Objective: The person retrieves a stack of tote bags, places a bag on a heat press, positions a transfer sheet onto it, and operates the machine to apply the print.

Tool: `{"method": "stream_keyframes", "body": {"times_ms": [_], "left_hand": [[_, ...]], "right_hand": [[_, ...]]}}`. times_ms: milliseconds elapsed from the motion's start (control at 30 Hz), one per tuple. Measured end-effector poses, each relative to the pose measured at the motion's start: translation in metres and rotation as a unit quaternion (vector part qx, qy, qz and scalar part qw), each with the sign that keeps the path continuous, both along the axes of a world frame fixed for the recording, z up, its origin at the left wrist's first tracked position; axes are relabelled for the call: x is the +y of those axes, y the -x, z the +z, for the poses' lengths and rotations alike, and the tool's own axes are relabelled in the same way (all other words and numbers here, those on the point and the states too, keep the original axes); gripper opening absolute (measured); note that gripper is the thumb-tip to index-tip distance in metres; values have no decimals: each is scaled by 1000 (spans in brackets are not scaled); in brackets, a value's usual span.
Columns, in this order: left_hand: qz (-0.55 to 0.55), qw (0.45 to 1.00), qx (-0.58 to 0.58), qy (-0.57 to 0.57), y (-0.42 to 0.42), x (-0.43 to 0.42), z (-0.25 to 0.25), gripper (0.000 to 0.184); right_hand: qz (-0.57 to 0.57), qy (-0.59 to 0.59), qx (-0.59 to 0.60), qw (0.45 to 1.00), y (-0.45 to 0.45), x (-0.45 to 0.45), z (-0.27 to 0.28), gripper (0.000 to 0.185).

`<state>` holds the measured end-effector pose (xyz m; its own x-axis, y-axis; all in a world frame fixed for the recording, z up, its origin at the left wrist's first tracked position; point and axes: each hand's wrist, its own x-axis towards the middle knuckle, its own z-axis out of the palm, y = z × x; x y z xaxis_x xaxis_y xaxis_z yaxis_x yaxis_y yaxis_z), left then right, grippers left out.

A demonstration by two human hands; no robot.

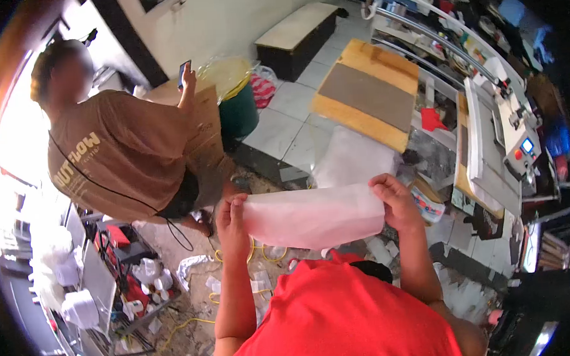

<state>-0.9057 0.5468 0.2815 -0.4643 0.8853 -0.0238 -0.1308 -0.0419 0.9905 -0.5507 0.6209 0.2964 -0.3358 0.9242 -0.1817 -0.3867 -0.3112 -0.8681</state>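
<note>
Stretched between my hands is a thin whitish-pink sheet (313, 216), held up in front of my red shirt. My left hand (233, 214) pinches its left end, thumb on top. At the opposite end, my right hand (392, 198) grips the upper corner with fingers closed. The sheet's lower edge sags slightly and curves. Just beyond it lies a stack of white sheets or a white plastic bundle (351, 156); I cannot tell which. A yellowish board with a grey-brown middle panel (370, 96) stands past that.
At the left, a person in a brown shirt (119, 148) holds a phone (184, 74). A green bin (239, 113) stands behind. A press-like machine with a small screen (527, 146) is at the right. Scraps and a yellow cord (183, 325) litter the floor.
</note>
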Motion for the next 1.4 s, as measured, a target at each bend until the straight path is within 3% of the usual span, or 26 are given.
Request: {"method": "stream_keyframes", "body": {"times_ms": [233,367,467,633,733,800,833,900,967,1033,1100,1133,1233,1300,1333,1367,1400], "left_hand": [[-42,998,-50,-24,-52,76,6,14],[-84,996,-38,-12,-75,114,14,17],[-122,991,-25,-48,-103,139,33,31],[-141,987,25,-76,-125,170,47,33],[-145,985,35,-81,-131,188,48,28],[-154,972,159,-73,-130,215,43,22],[-169,971,157,-67,-135,231,48,22],[-151,930,325,-79,-144,277,68,24],[-132,922,325,-163,-158,302,112,27],[-117,907,311,-260,-164,311,159,36],[-111,882,301,-346,-160,325,176,44],[-152,897,238,-340,-159,329,179,50],[-224,876,300,-303,-151,382,149,50],[-262,872,374,-176,-162,437,112,55],[-294,889,331,-119,-166,470,72,59],[-334,796,497,-90,-150,516,11,65],[-346,819,453,-66,-169,533,-2,66]], "right_hand": [[-61,-37,-58,996,-50,50,-7,28],[-82,-49,-76,993,-85,78,-6,33],[-110,-32,-41,993,-101,95,5,33],[-140,13,-45,989,-126,106,2,31],[-163,-48,-44,985,-139,111,-3,30],[-187,-74,-242,949,-147,118,-14,34],[-198,-63,-245,947,-147,122,-6,34],[-222,-112,-313,917,-149,155,25,42],[-290,-214,-241,901,-145,167,68,48],[-379,-305,-242,840,-135,160,115,52],[-399,-335,-249,816,-126,153,135,54],[-409,-370,-253,795,-123,156,138,57],[-390,-307,-322,806,-130,193,107,59],[-347,-151,-343,860,-133,237,88,54],[-355,-136,-319,868,-134,265,66,52],[-303,-50,-351,885,-146,290,43,53],[-286,-64,-354,888,-158,316,8,54]]}}
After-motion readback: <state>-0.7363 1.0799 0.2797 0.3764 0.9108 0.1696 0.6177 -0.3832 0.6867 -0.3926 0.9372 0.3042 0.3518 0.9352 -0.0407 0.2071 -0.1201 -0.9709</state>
